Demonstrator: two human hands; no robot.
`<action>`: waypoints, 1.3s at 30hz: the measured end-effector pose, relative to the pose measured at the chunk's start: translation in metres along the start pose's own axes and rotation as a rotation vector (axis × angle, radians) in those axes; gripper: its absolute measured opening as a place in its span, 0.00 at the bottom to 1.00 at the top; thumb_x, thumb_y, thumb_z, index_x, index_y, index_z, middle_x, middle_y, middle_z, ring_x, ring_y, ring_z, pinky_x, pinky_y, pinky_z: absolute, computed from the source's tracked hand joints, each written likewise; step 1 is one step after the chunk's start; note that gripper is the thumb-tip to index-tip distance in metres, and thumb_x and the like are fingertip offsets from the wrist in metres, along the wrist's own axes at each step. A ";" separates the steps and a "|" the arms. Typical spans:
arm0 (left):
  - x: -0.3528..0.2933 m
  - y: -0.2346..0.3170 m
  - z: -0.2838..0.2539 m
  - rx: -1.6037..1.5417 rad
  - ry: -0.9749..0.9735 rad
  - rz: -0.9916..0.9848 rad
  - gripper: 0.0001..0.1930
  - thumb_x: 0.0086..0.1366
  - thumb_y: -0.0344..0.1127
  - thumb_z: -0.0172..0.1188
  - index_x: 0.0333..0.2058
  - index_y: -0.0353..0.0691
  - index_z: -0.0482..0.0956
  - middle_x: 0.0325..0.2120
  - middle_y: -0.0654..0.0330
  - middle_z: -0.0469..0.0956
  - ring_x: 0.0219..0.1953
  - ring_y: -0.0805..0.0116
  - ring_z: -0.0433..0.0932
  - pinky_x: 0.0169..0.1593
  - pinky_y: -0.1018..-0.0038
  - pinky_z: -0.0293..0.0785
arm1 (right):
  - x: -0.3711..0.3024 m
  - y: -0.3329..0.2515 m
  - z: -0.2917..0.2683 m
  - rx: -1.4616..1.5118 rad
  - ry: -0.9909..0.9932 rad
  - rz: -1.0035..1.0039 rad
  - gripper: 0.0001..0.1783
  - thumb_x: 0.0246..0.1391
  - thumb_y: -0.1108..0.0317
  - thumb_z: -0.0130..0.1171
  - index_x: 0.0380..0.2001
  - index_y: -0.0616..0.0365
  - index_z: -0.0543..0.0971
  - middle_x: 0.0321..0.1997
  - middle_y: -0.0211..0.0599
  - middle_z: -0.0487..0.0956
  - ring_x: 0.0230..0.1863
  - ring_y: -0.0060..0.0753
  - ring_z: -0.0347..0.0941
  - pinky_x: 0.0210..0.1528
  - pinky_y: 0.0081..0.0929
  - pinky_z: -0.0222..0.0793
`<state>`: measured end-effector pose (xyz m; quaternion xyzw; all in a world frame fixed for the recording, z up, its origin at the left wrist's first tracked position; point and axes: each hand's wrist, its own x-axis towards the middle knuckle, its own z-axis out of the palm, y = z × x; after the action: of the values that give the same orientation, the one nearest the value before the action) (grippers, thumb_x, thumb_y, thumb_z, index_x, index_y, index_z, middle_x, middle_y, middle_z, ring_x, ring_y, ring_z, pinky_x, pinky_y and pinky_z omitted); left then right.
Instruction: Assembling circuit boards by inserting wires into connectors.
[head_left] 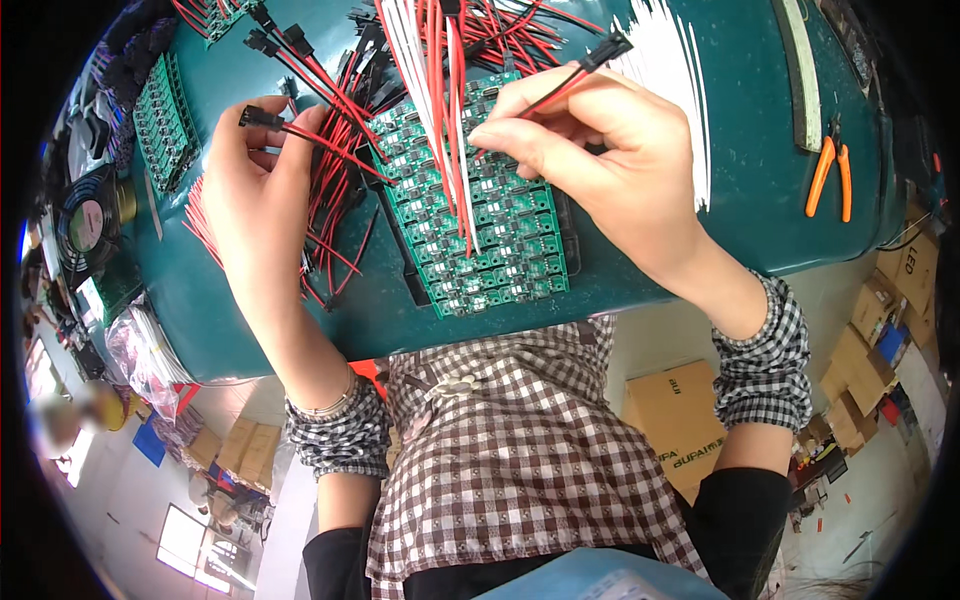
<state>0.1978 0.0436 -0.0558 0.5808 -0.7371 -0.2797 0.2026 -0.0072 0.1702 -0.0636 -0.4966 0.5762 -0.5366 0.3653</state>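
Observation:
A panel of green circuit boards lies in front of me on a dark tray, with red and white wires trailing across it. My left hand, at the panel's left edge, is closed with thumb and fingers around a red-and-black wire lead; its black connector sticks out past the index finger. Over the right side of the panel, my right hand pinches another lead, whose black plug points up and away. The far end of that lead is hidden by my fingers.
A tangle of red and black leads lies left of the panel. White wires are spread behind my right hand. Orange-handled cutters rest at the right. Another green board panel and a fan are at the left.

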 end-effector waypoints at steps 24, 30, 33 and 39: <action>-0.001 -0.015 -0.005 -0.340 0.210 0.023 0.07 0.65 0.29 0.58 0.38 0.31 0.75 0.25 0.61 0.78 0.21 0.83 0.71 0.26 0.86 0.67 | 0.004 0.002 0.001 -0.234 -0.022 -0.265 0.06 0.46 0.76 0.68 0.29 0.65 0.83 0.29 0.33 0.81 0.27 0.21 0.75 0.30 0.18 0.71; -0.020 0.001 -0.003 -0.440 0.381 0.123 0.06 0.66 0.27 0.58 0.38 0.30 0.73 0.32 0.53 0.82 0.22 0.82 0.73 0.25 0.88 0.66 | 0.002 0.001 0.007 -0.375 0.115 -0.347 0.09 0.46 0.66 0.68 0.25 0.59 0.80 0.26 0.32 0.78 0.27 0.31 0.77 0.27 0.25 0.73; -0.022 0.001 -0.006 -0.432 0.435 0.127 0.08 0.65 0.25 0.59 0.40 0.30 0.72 0.34 0.50 0.82 0.23 0.80 0.75 0.25 0.89 0.67 | 0.002 -0.004 0.006 -0.399 0.086 -0.324 0.06 0.44 0.74 0.69 0.28 0.63 0.82 0.29 0.33 0.81 0.24 0.23 0.75 0.26 0.18 0.71; -0.028 0.005 -0.013 -0.505 0.579 0.126 0.10 0.63 0.23 0.60 0.42 0.27 0.71 0.36 0.48 0.82 0.25 0.77 0.77 0.27 0.88 0.70 | 0.004 -0.008 0.003 -0.498 -0.009 -0.334 0.07 0.44 0.73 0.70 0.26 0.63 0.81 0.27 0.33 0.80 0.23 0.23 0.74 0.26 0.21 0.71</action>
<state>0.2090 0.0696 -0.0423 0.5212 -0.5915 -0.2639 0.5557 -0.0038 0.1661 -0.0562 -0.6611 0.5988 -0.4293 0.1417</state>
